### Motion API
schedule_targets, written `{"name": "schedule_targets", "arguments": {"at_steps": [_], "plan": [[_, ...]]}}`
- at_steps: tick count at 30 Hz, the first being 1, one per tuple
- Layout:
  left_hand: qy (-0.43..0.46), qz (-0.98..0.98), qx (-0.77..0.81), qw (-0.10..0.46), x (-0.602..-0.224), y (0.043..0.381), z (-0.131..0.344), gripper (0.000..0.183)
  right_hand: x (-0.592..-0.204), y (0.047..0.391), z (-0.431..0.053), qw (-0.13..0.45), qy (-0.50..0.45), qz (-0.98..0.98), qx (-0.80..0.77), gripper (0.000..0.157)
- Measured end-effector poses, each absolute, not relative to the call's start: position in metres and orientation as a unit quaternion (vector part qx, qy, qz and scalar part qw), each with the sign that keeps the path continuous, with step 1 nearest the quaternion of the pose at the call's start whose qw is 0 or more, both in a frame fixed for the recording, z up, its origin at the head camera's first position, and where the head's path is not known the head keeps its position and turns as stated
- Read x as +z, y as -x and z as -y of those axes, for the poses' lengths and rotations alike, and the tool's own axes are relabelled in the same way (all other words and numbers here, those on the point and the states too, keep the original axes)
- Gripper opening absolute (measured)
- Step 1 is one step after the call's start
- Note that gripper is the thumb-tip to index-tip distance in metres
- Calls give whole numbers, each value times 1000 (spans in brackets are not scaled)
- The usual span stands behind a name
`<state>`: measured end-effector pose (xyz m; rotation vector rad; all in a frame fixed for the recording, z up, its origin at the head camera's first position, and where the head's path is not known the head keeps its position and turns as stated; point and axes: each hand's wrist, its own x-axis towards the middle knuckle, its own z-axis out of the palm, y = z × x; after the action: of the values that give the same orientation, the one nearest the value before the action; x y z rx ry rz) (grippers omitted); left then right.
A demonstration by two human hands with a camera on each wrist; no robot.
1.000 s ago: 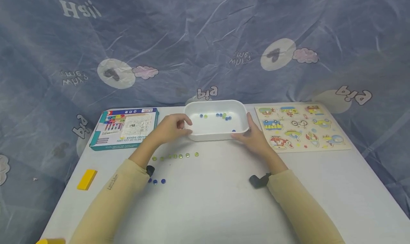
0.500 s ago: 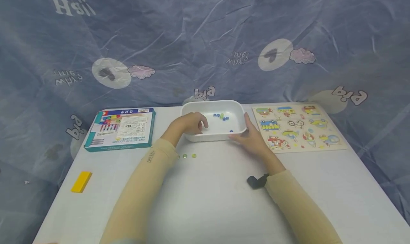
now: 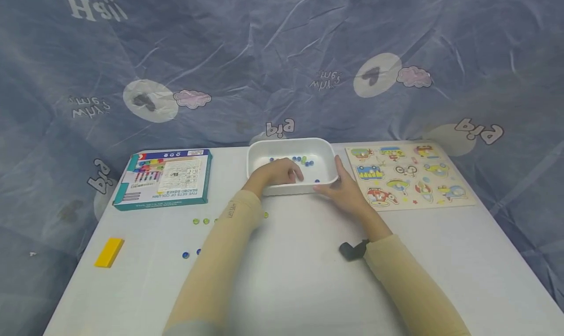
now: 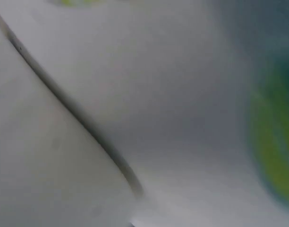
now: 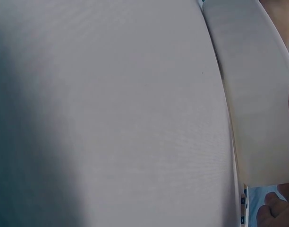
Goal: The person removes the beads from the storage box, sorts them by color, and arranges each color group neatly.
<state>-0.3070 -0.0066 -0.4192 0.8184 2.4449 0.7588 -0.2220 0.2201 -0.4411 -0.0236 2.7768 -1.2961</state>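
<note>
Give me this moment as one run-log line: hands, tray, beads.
left hand: inside white tray, grip unclear | right hand: holding its right end | blue beads, green beads: in tray and on table

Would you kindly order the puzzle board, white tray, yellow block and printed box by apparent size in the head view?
1. Puzzle board
2. Printed box and white tray, too alike to rank
3. Yellow block

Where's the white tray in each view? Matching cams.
Head: white tray at the middle, far side of the table.
Left wrist: can't confirm; the dark diagonal line between pale surfaces may be its edge.
Right wrist: white tray wall, upper right.
Landmark, head and right wrist: white tabletop in front of it.
</note>
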Motion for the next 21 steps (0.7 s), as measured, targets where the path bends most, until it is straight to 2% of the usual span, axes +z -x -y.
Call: {"name": "schedule_targets", "arguments": {"at_steps": [6,14,21], "plan": [[-306,-881,283,224,-422,311,-16,30,-437,220,-220,41,13,-901,-431,113],[-311,-868,325,210,-424,313,-36,22,-438,220,-221,39,17,-900,-434,113],[-324,-861,323,223,-431,315,-50,21,-439,220,-222,40,14,-899,-435,113]]}}
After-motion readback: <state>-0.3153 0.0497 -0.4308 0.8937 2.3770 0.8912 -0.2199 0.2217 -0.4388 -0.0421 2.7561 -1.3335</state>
